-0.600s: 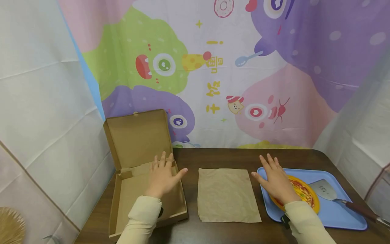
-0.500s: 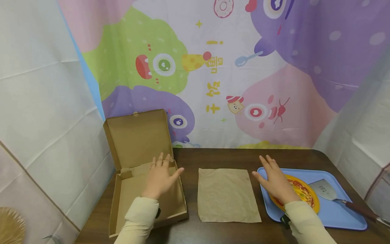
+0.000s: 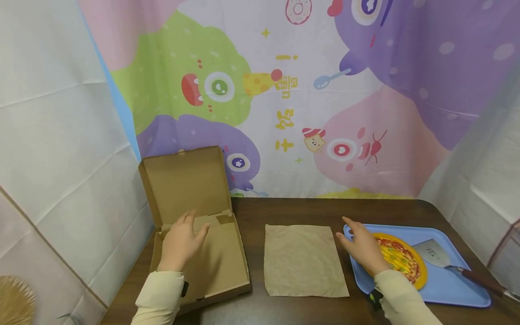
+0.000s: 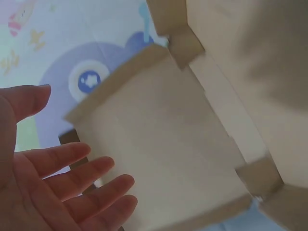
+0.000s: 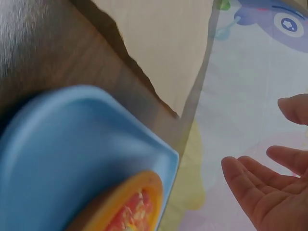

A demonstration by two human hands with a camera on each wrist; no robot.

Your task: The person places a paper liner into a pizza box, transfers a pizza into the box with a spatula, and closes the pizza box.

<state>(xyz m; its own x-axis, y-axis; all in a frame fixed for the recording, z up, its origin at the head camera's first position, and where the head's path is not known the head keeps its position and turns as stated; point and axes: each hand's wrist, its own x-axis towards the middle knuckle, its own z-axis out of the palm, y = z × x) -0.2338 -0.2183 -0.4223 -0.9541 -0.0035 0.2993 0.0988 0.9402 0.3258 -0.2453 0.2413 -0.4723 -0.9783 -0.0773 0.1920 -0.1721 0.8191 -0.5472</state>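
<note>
An open cardboard pizza box point(image 3: 215, 266) stands at the left of the table, its lid point(image 3: 187, 185) raised against the back cloth. Over the box's left part hovers my left hand point(image 3: 180, 243), holding nothing; the left wrist view shows its fingers point(image 4: 91, 171) loosely extended, apart from the cardboard. My right hand point(image 3: 363, 248) hangs over the left side of a blue tray point(image 3: 455, 284), also holding nothing. On that tray lies a pizza point(image 3: 402, 259) with a yellow-orange rim, partly hidden by the right hand. Beside the pizza rests a pizza server point(image 3: 432, 253) with a brown handle.
A square of brown paper point(image 3: 304, 262) lies flat on the dark wooden table point(image 3: 292, 311), between box and tray. A printed cartoon cloth point(image 3: 276, 113) hangs behind. The server's handle sticks out past the tray's right edge. A round straw-coloured object point(image 3: 15, 300) is at lower left.
My left hand has moved left and slightly nearer across the box. The right hand has shifted slightly, its fingers bending more. Box, paper, pizza and tray have stayed put.
</note>
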